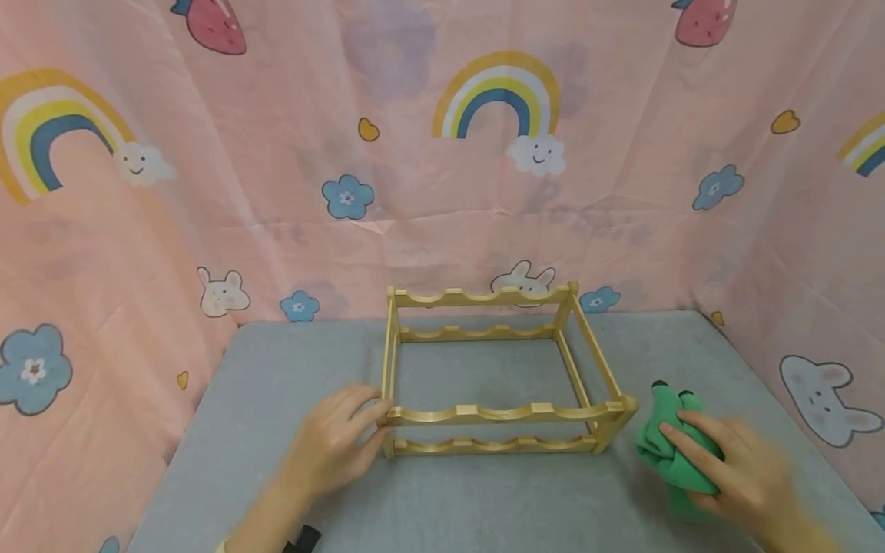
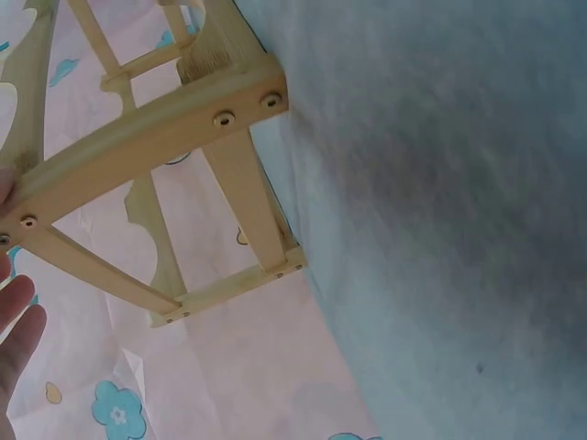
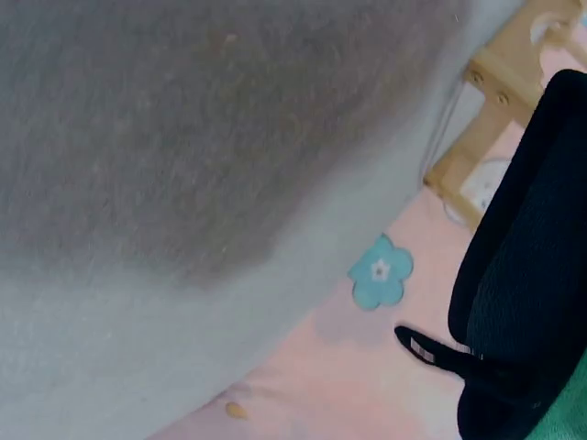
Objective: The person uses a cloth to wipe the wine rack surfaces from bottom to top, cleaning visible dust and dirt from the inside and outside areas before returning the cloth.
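A light wooden rack (image 1: 501,415) with scalloped rails stands on the grey-covered table, left of a green cloth. My left hand (image 1: 339,438) grips the rack's front left corner, fingers and thumb at the post. In the left wrist view, fingertips (image 2: 18,316) show at the edge beside the rack's screwed end frame (image 2: 138,137). To the right of the rack, my right hand (image 1: 743,468), somewhat blurred, holds the bunched green cloth (image 1: 667,430) with small black ends. The right wrist view has black fabric (image 3: 527,247) with a small loop, and green material (image 3: 569,412) below it.
A grey cloth covers the table (image 1: 498,507). Behind and at both sides hangs a pink curtain (image 1: 442,246) printed with rainbows, flowers and rabbits. A small black object (image 1: 303,539) shows near the left wrist.
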Demonstrator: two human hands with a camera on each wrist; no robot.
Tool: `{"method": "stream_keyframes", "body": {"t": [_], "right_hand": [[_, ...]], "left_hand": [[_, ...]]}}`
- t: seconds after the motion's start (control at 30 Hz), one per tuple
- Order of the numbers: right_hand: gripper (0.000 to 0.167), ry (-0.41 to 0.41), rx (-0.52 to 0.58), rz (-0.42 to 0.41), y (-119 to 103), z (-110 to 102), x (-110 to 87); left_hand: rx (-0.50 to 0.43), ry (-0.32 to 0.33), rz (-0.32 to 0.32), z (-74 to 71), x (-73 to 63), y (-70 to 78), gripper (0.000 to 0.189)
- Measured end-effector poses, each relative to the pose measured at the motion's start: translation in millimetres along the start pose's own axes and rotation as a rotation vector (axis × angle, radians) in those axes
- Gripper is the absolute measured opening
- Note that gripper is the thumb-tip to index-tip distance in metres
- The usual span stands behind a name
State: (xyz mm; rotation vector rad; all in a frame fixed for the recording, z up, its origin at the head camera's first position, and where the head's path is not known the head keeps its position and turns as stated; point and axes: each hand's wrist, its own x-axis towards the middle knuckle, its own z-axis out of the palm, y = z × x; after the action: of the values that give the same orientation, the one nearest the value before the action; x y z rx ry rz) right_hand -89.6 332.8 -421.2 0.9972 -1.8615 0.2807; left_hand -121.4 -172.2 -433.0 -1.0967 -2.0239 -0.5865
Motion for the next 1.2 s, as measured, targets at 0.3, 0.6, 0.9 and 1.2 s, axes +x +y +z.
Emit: {"method": "stream_keyframes", "body": {"t": [0.3, 0.6, 0.9, 1.2], "right_hand": [[0.039, -0.063, 0.102, -0.177, -19.0, 14.9, 2.4], [0.049, -0.404, 0.146, -0.180, -24.2, 32.7, -20.4], [0.060, -0.527, 0.120, -0.131, -29.5, 47.0, -20.4], [0.062, -0.527, 0.117, -0.140, -33.3, 59.8, -14.8]], "left_hand": [[-0.028, 0.028, -0.023, 5.2, -3.8, 6.2, 0.024], [-0.034, 0.040, -0.018, 5.6, -5.6, 8.3, 0.028], [-0.042, 0.040, -0.029, 5.4, -6.2, 8.9, 0.030], [-0.050, 0.057, -0.036, 5.8, -5.5, 9.2, 0.027]]}}
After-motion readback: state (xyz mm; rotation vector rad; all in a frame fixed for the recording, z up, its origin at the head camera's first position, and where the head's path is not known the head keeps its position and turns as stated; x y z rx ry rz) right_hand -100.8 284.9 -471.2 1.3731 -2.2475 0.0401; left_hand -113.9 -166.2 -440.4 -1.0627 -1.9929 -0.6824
